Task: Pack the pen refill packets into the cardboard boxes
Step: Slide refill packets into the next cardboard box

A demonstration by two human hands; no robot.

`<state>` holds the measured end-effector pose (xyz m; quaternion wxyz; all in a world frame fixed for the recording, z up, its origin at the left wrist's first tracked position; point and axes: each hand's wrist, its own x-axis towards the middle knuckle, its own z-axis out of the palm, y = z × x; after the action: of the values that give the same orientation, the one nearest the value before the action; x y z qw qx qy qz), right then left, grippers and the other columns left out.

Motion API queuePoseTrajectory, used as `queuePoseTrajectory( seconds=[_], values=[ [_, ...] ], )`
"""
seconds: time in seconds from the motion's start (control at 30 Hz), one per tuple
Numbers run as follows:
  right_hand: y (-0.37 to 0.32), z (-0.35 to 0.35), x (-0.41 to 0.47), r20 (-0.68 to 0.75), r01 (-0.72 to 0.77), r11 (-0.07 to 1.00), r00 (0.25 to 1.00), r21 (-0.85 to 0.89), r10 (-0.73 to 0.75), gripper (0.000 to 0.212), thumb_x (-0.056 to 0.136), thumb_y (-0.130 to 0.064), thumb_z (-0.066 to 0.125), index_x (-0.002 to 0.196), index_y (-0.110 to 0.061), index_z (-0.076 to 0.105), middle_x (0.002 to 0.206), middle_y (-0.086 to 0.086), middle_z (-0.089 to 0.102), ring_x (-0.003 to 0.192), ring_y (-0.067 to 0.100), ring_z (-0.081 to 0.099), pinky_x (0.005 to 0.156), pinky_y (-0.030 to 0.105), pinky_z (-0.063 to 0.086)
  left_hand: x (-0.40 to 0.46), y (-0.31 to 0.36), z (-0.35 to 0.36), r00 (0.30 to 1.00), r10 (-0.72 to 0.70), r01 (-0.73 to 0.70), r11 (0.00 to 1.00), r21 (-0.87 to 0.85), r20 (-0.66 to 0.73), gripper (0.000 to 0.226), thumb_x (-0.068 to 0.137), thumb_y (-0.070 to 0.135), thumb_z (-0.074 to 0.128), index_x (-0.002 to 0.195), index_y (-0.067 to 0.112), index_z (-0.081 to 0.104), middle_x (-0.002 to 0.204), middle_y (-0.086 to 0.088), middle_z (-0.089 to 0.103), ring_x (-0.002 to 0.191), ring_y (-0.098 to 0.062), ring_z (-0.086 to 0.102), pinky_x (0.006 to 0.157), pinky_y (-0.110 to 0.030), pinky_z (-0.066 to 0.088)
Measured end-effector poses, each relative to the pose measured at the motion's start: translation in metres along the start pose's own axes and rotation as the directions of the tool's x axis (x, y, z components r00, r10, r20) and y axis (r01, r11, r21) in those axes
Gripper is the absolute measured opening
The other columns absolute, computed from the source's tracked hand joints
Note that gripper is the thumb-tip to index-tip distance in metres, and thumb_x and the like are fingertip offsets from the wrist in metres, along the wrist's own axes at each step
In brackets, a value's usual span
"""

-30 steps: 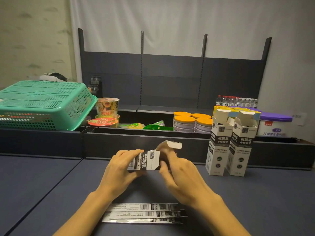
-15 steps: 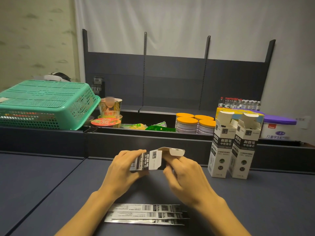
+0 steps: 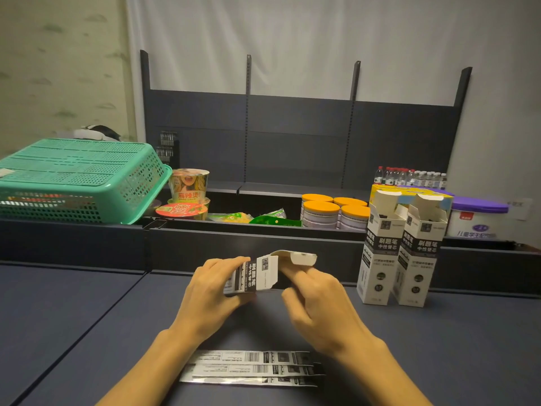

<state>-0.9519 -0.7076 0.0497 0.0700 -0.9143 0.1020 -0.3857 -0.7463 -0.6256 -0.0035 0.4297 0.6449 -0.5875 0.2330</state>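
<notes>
Left grip (image 3: pixel 209 291) wraps around a small black-and-white cardboard box (image 3: pixel 251 278) held on its side above the bench (image 3: pixel 73 312), fingers curled over its top and thumb beneath. Right grip (image 3: pixel 314 303) meets the box's open end: its fingers (image 3: pixel 295 272) reach up under the raised pale flap (image 3: pixel 301 257), with the thumb bent just below the opening, so it grasps the box at the flap.

Nearer the person, between the two forearms, three flat pen refill packets (image 3: pixel 251 369) lie side by side on the bench, lengthwise left to right, barcodes facing up, partly covered by the right wrist.

To the right, well apart from the hands, two more boxes (image 3: pixel 402 259) of the same print stand upright and touching, top flaps open.

Behind the bench runs a dark trough holding a green basket (image 3: pixel 79 180) turned upside down, noodle cups (image 3: pixel 187 194), orange-lidded cans (image 3: pixel 333 213), water bottles (image 3: pixel 409 175) and a purple-lidded tub (image 3: pixel 480 215).
</notes>
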Motion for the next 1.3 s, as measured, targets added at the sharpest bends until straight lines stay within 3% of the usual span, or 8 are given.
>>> queuePoseTrajectory(
  seconds=[0.17, 0.3, 0.4, 0.63, 0.8, 0.97, 1.1, 1.3],
  values=[
    [0.002, 0.001, 0.003, -0.246, 0.089, 0.994, 0.967, 0.063, -0.071, 0.033, 0.086, -0.015, 0.047, 0.117, -0.014, 0.06, 0.091, -0.005, 0.056, 0.069, 0.012, 0.05, 0.06, 0.03, 0.049, 0.001, 0.001, -0.002, 0.999, -0.05, 0.05, 0.999, -0.006, -0.004, 0.064, 0.067, 0.048, 0.072, 0.125, 0.025, 0.055, 0.113, 0.006, 0.064, 0.099, -0.007, 0.052, 0.08, -0.033, 0.047],
    [0.005, -0.004, 0.005, -0.447, 0.108, 0.993, 0.891, 0.047, -0.076, 0.032, 0.086, -0.01, 0.049, 0.111, -0.001, 0.067, 0.111, 0.008, 0.065, 0.094, 0.006, 0.058, 0.082, 0.009, 0.048, 0.002, 0.003, -0.004, 0.996, -0.083, 0.082, 0.996, -0.039, -0.023, 0.065, 0.067, 0.059, 0.067, 0.124, 0.032, 0.05, 0.11, 0.012, 0.062, 0.097, 0.0, 0.047, 0.079, -0.032, 0.045],
    [0.012, -0.007, 0.007, -0.482, 0.058, 0.991, 0.876, 0.12, 0.007, 0.03, 0.086, -0.014, 0.049, 0.105, -0.005, 0.07, 0.11, 0.006, 0.064, 0.069, 0.003, 0.054, 0.068, 0.005, 0.042, 0.003, 0.007, -0.007, 0.993, -0.119, 0.117, 0.987, -0.109, -0.008, 0.059, 0.067, 0.064, 0.062, 0.122, 0.043, 0.05, 0.108, 0.035, 0.051, 0.101, 0.007, 0.047, 0.08, -0.02, 0.04],
    [0.019, -0.008, 0.01, -0.421, 0.0, 0.958, 0.898, 0.286, 0.126, 0.025, 0.086, -0.013, 0.056, 0.106, -0.022, 0.068, 0.109, 0.0, 0.064, 0.061, 0.011, 0.056, 0.056, 0.01, 0.043, 0.01, 0.023, -0.008, 0.97, -0.201, 0.233, 0.927, -0.293, 0.134, 0.063, 0.064, 0.058, 0.077, 0.118, 0.05, 0.046, 0.101, 0.027, 0.064, 0.1, 0.001, 0.056, 0.077, -0.007, 0.042],
    [0.021, -0.014, 0.017, -0.259, -0.09, 0.908, 0.943, 0.41, 0.21, 0.032, 0.09, -0.023, 0.063, 0.114, -0.044, 0.056, 0.088, -0.011, 0.069, 0.065, 0.014, 0.065, 0.058, 0.026, 0.053, 0.017, 0.033, -0.009, 0.969, -0.148, 0.207, 0.926, -0.316, 0.198, 0.068, 0.068, 0.042, 0.081, 0.123, 0.048, 0.042, 0.11, 0.036, 0.057, 0.1, 0.001, 0.057, 0.077, -0.01, 0.043],
    [0.023, -0.017, 0.024, -0.102, -0.165, 0.856, 0.964, 0.491, 0.244, 0.038, 0.091, -0.026, 0.063, 0.127, -0.035, 0.054, 0.11, -0.026, 0.065, 0.069, 0.018, 0.07, 0.062, 0.039, 0.059, 0.02, 0.044, -0.005, 0.954, -0.122, 0.222, 0.902, -0.371, 0.274, 0.077, 0.066, 0.043, 0.082, 0.127, 0.049, 0.034, 0.104, 0.031, 0.061, 0.096, -0.001, 0.06, 0.073, -0.016, 0.048],
    [0.025, -0.013, 0.027, -0.06, -0.164, 0.807, 0.969, 0.567, 0.239, 0.039, 0.091, -0.026, 0.063, 0.127, -0.034, 0.053, 0.126, -0.019, 0.061, 0.073, 0.026, 0.07, 0.063, 0.041, 0.06, 0.02, 0.048, -0.003, 0.946, -0.105, 0.228, 0.887, -0.403, 0.305, 0.081, 0.068, 0.047, 0.08, 0.13, 0.051, 0.029, 0.105, 0.023, 0.063, 0.094, -0.005, 0.062, 0.071, -0.02, 0.051],
    [0.024, -0.012, 0.03, -0.03, -0.186, 0.792, 0.968, 0.582, 0.249, 0.034, 0.093, -0.023, 0.062, 0.125, -0.033, 0.054, 0.124, -0.014, 0.062, 0.077, 0.027, 0.07, 0.059, 0.041, 0.061, 0.025, 0.05, -0.011, 0.966, -0.125, 0.223, 0.846, -0.484, 0.226, 0.057, 0.079, 0.062, 0.06, 0.129, 0.052, 0.036, 0.108, 0.031, 0.061, 0.097, -0.007, 0.064, 0.077, -0.031, 0.056]
  ],
)
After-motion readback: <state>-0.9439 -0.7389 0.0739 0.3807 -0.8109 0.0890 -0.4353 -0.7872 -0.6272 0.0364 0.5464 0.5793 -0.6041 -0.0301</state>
